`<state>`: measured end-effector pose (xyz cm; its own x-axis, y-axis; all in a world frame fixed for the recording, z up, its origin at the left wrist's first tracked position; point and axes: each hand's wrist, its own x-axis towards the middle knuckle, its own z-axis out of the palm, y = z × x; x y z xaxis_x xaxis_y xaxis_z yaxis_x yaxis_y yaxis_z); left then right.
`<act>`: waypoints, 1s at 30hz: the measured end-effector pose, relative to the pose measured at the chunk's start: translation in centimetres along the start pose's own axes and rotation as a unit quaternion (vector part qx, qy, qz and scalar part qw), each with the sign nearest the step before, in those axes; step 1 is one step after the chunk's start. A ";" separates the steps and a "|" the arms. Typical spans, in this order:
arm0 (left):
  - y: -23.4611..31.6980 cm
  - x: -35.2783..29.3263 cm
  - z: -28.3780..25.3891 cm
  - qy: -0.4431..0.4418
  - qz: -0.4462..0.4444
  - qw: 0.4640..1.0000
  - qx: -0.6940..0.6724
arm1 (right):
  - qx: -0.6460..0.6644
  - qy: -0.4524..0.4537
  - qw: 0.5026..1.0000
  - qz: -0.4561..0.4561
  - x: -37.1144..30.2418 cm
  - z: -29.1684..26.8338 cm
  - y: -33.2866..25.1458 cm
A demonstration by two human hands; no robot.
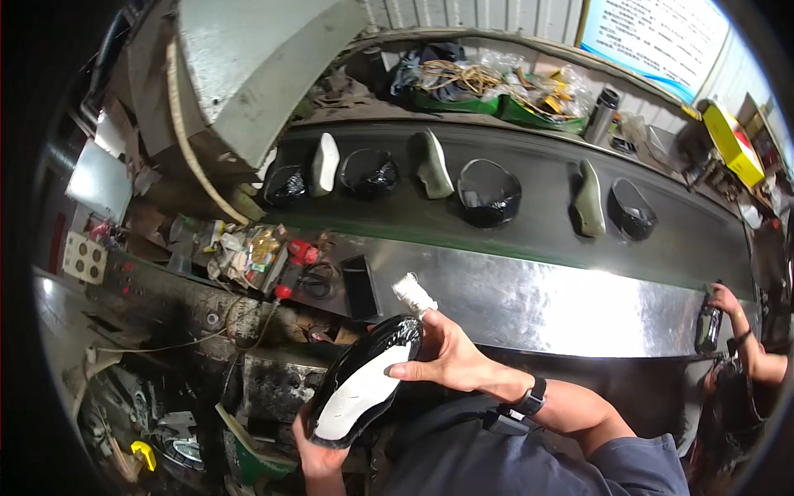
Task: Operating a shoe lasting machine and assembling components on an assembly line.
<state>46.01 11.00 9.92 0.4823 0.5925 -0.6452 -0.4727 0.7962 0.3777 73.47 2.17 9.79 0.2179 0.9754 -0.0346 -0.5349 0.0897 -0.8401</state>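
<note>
Now, left fingers (304, 430) and right fingers (411, 370) grip a black shoe (347, 364) (white underside (357, 395) showing).

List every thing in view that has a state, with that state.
Left hand: gripping the black shoe upper.
Right hand: thumb on the white sole.
Black shoe upper: held, underside facing the camera.
White sole: facing the camera, partly covered.
White wad: beside the right hand; held or not, unclear.
Black uppers: lying on the belt, openings showing.
Flask: standing, capped.
Green bins: uncovered, heaped.
Black tray: uncovered.
Co-worker's hand: closed on a black piece.
</note>
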 end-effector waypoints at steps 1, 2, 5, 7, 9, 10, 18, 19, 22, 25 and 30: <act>-0.5 1.0 -0.4 -0.025 -0.028 0.999 0.017 | 0.030 0.018 0.999 -0.006 -0.7 0.1 -0.8; -1.1 2.0 -0.9 -0.049 -0.057 0.997 0.035 | 0.060 0.036 0.997 -0.013 -1.4 0.2 -1.6; -3.1 4.2 0.6 -0.061 -0.106 0.992 0.024 | 0.061 0.068 0.995 -0.045 -2.8 0.0 -3.2; -4.2 5.9 1.1 -0.090 -0.159 0.983 0.006 | 0.040 0.094 0.993 -0.065 -3.6 -0.9 -3.5; -5.5 7.1 2.6 -0.122 -0.189 0.974 0.011 | -0.031 0.132 0.987 -0.090 -4.6 -2.0 -3.7; -6.3 7.6 3.4 -0.153 -0.206 0.967 0.010 | -0.033 0.144 0.985 -0.093 -5.2 -2.5 -4.1; -11.1 17.3 4.7 -0.116 -0.012 0.816 0.566 | -0.061 0.457 0.881 -0.108 -10.9 -10.4 -5.4; -10.5 19.5 4.6 -0.107 0.117 0.751 0.641 | -0.049 0.492 0.864 -0.098 -12.1 -11.9 -7.6; -7.6 25.7 4.8 0.017 0.378 0.394 0.838 | -0.132 0.589 0.771 -0.203 -18.2 -20.1 -11.8; -5.3 30.1 3.6 0.122 0.312 0.394 0.856 | -0.268 0.663 0.647 -0.265 -22.9 -27.5 -16.7; -5.1 33.4 3.2 0.175 0.344 0.389 0.836 | -0.385 0.850 0.343 -0.112 -31.5 -45.8 -16.5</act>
<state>66.87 27.11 -11.49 0.3973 0.9163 0.0507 0.8817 -0.3965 0.2558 112.82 -39.24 -0.07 0.6935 -0.6229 0.3619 -0.1175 -0.5934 -0.7963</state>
